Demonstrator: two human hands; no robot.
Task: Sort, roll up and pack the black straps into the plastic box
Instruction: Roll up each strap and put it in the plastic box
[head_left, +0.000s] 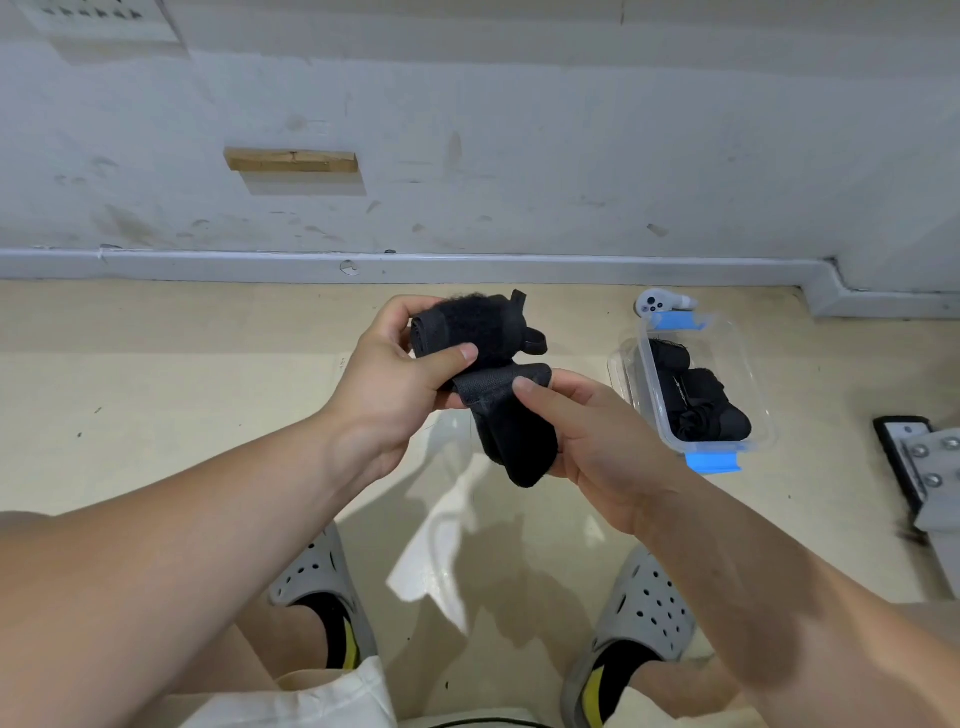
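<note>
I hold a black strap (483, 332) in front of me above the floor. Its upper part is wound into a thick roll with a fuzzy patch and a small loop sticking out on the right. My left hand (400, 379) grips that roll, thumb across its front. The loose tail hangs down, and my right hand (592, 436) pinches it just below the roll. To the right, on the floor, stands the clear plastic box (748, 379) with blue clips, lid off, holding several rolled black straps (696, 400).
A white hand controller (660, 304) lies behind the box by the wall's baseboard. A dark metal bracket with bolts (919, 467) sits at the right edge. My feet in grey clogs (644, 608) stand below my hands on the beige floor.
</note>
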